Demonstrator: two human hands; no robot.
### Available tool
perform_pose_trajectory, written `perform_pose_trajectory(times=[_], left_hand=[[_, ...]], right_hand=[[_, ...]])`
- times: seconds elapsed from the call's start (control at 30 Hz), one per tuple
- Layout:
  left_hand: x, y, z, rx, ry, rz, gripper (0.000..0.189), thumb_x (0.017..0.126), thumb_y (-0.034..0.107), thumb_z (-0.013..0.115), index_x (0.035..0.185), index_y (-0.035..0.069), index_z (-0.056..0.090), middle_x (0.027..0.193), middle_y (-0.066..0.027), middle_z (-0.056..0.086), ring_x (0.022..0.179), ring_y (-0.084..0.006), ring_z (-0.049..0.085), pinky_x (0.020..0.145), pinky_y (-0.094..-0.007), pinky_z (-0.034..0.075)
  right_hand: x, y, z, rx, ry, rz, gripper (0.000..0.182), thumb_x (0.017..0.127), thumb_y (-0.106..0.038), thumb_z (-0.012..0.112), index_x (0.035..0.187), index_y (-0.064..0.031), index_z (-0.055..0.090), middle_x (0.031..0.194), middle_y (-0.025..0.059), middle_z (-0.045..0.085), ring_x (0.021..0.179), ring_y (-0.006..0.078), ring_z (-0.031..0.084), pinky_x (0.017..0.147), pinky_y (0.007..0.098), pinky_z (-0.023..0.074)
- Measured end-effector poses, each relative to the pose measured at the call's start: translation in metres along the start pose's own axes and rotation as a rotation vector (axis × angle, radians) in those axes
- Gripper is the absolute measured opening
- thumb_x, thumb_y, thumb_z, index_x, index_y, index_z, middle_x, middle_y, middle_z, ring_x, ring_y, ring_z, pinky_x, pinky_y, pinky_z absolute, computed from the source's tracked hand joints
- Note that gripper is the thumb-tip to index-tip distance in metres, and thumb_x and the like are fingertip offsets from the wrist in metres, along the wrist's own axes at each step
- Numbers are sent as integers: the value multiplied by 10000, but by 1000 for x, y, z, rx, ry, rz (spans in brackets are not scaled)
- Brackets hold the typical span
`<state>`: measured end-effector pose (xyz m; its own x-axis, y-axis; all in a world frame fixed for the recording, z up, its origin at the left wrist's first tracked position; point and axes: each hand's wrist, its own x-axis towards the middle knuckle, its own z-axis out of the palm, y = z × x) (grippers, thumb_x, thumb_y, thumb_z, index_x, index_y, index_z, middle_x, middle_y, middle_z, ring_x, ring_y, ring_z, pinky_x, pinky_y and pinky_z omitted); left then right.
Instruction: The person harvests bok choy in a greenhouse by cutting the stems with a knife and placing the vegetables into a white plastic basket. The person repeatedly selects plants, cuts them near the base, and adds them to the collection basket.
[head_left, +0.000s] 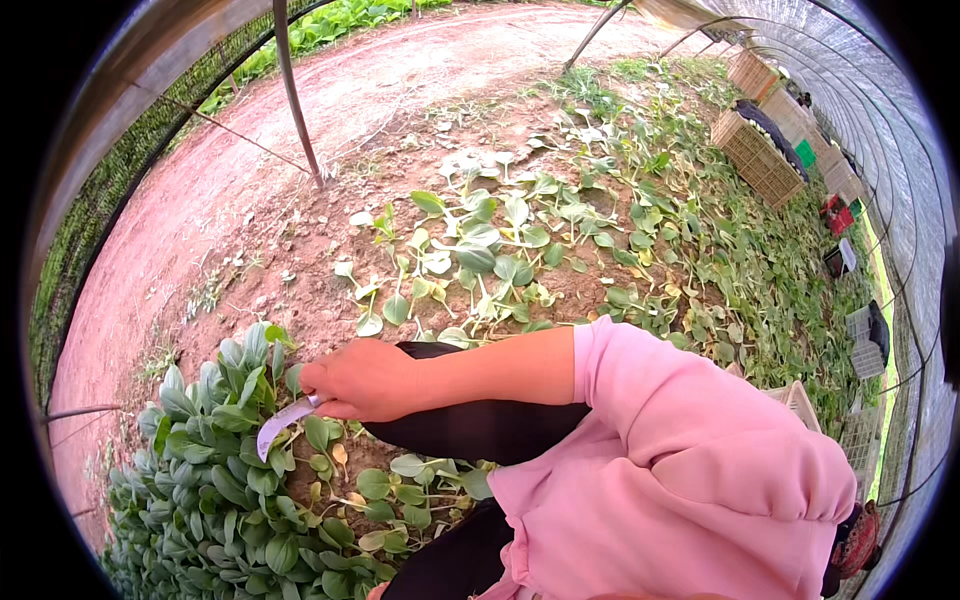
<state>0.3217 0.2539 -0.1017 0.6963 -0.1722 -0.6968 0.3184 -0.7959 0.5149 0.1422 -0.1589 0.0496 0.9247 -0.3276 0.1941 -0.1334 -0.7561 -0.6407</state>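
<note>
My right hand (367, 380) grips a short knife with a curved blade (281, 429), its handle mostly hidden in the fist. The blade points down and left, against the edge of a dense stand of leafy greens that look like pak choi (217, 457). Below the fist, loose and yellowing leaves (375, 487) lie on bare soil between my dark-trousered legs. Only a sliver of skin that seems to be my left hand (378, 592) shows at the bottom edge; its fingers and anything in them are cut off.
Cut leaves (480, 247) litter the soil ahead. A thin pole (294, 97) stands at the upper left beside a dirt path (187, 217). Plastic crates (757, 157) line the right side along the tunnel's sheeting. Another person's patterned headwear (859, 536) appears at the lower right.
</note>
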Motion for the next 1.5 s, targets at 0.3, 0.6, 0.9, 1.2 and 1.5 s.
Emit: perform_pose_trajectory(times=[0.3, 0.6, 0.9, 1.2, 1.5], left_hand=[[26, 67, 114, 585, -187, 737, 276, 849, 216, 554, 1015, -2, 586, 818, -88, 628, 710, -209, 600, 671, -320, 481], [-1, 47, 112, 882, -248, 944, 270, 714, 227, 686, 712, -5, 548, 700, -174, 555, 651, -322, 512, 632, -438, 423], [-36, -6, 58, 632, 685, 451, 139, 750, 146, 516, 673, 57, 443, 664, -174, 543, 671, -416, 527, 571, -528, 399], [-131, -99, 33, 451, 962, 258, 133, 754, 165, 536, 671, 96, 458, 602, -138, 540, 611, -368, 542, 539, -459, 414], [-136, -38, 50, 362, 686, 456, 111, 749, 133, 556, 694, 100, 466, 588, -112, 529, 591, -341, 544, 521, -439, 405]], right_hand=[[3, -5, 20, -124, -33, -29, 302, 781, -291, 619, 900, -20, 557, 841, 135, 582, 759, 319, 606, 644, 432, 477], [-27, 6, 25, -165, -140, -25, 232, 730, -183, 591, 898, -26, 563, 883, 133, 553, 807, 295, 593, 643, 412, 466], [27, -20, 80, -114, -41, -281, 205, 788, -199, 590, 961, -103, 539, 850, 113, 562, 820, 332, 583, 681, 433, 471], [-8, -153, 184, 239, -266, -142, 364, 777, -231, 636, 1099, -84, 549, 916, 120, 639, 843, 313, 610, 734, 385, 473], [-88, -35, 278, 423, -477, 368, 412, 839, -312, 567, 1121, -12, 579, 891, 176, 647, 833, 302, 620, 780, 368, 465]])
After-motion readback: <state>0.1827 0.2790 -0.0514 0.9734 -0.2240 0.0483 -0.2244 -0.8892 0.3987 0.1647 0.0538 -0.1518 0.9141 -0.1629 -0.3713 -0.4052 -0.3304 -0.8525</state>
